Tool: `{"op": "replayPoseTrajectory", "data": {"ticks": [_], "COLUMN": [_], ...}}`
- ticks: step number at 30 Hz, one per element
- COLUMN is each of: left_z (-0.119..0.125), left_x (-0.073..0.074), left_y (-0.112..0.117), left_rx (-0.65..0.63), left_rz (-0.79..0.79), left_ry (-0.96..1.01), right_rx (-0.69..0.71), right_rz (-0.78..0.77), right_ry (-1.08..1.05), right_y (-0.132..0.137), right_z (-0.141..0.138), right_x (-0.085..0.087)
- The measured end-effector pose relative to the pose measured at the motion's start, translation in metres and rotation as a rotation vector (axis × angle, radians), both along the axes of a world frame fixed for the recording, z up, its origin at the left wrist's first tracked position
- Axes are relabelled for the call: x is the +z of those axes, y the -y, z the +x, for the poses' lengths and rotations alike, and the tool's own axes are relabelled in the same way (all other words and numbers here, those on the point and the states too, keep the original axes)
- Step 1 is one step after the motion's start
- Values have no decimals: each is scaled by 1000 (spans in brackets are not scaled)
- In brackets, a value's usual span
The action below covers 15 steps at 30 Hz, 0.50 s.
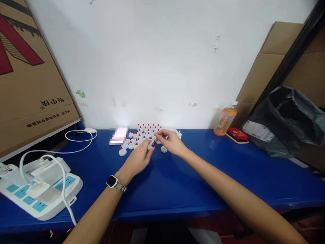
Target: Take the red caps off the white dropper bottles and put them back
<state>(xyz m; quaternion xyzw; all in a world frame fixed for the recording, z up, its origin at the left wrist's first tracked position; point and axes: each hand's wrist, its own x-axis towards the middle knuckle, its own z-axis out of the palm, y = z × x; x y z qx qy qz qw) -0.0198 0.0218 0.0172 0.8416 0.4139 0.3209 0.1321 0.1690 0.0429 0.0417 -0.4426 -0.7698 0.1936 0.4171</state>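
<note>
Several small white caps with red tips point(146, 130) stand in rows at the back of the blue table point(177, 183), against the white wall. A few loose white caps point(123, 151) lie to the left of them. My left hand point(139, 157), with a watch on its wrist, rests among the caps, fingers curled on a small piece that I cannot make out. My right hand point(170, 140) reaches in from the right and pinches a small white piece at its fingertips, close to my left hand's fingers. One white cap point(164, 149) lies just below my right hand.
A white power strip point(38, 193) with plugged-in chargers and white cables sits at the front left. A cardboard box point(27, 71) leans at the left. An orange drink bottle point(225, 120), a red box point(237, 134) and a dark plastic bag point(284, 122) stand at the right.
</note>
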Motion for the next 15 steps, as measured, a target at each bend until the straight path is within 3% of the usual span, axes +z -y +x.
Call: {"op": "replayPoseTrajectory", "data": {"ticks": [3, 6, 9, 15], "left_z": [-3, -3, -2, -3], "left_x": [1, 2, 1, -2], "left_y": [-2, -2, -1, -3], "left_rx": [2, -54, -86, -106], "left_rz": [-85, -185, -258, -317], "left_ry": [25, 49, 45, 60], "right_rx": [-180, -232, -228, -241], "right_rz": [123, 198, 222, 216], "right_ry": [408, 749, 841, 829], "right_y": [-14, -22, -26, -34], "right_z": [3, -1, -10, -18], "right_x": [-4, -5, -6, -15]}}
